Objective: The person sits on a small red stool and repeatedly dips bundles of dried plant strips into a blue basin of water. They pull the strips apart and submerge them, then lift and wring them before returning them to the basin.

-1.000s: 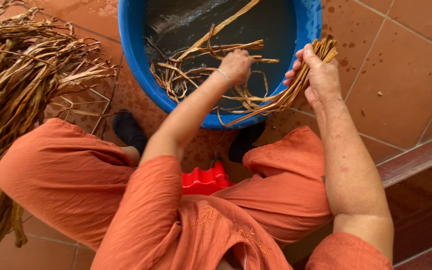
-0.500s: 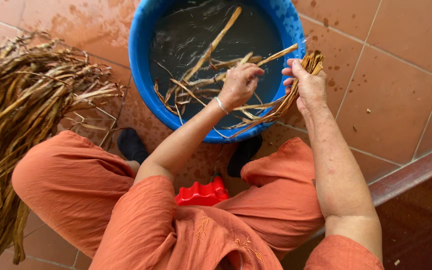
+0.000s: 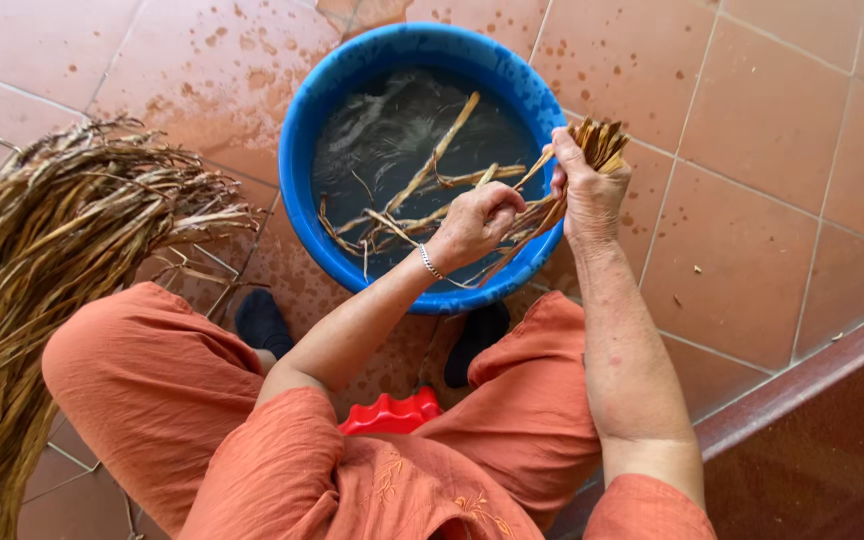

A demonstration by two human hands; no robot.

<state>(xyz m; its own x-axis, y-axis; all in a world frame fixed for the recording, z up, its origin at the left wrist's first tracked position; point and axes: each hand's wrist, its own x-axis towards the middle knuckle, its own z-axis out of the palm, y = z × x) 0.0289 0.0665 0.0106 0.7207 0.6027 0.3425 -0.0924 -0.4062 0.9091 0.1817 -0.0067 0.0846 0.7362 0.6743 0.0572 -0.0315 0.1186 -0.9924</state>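
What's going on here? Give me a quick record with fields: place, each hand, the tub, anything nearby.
Place: tiled floor, wet and splashed near the tub
Left hand: over the tub, gripping wet fibre strips
Right hand: at the tub's rim, holding a bundle of strips
Tub: blue basin with dark water and loose strips
Nearby: heap of dry strips to the person's left; red stool under the person

Strips [image 3: 422,200] in basin [image 3: 302,150]; pile [image 3: 42,290] lies left.

Over the blue tub [image 3: 304,150] of water, my right hand [image 3: 590,192] grips a bundle of wet strips [image 3: 592,148] while my left hand [image 3: 474,222] pinches them, dry strips [image 3: 42,270] heaped far left.
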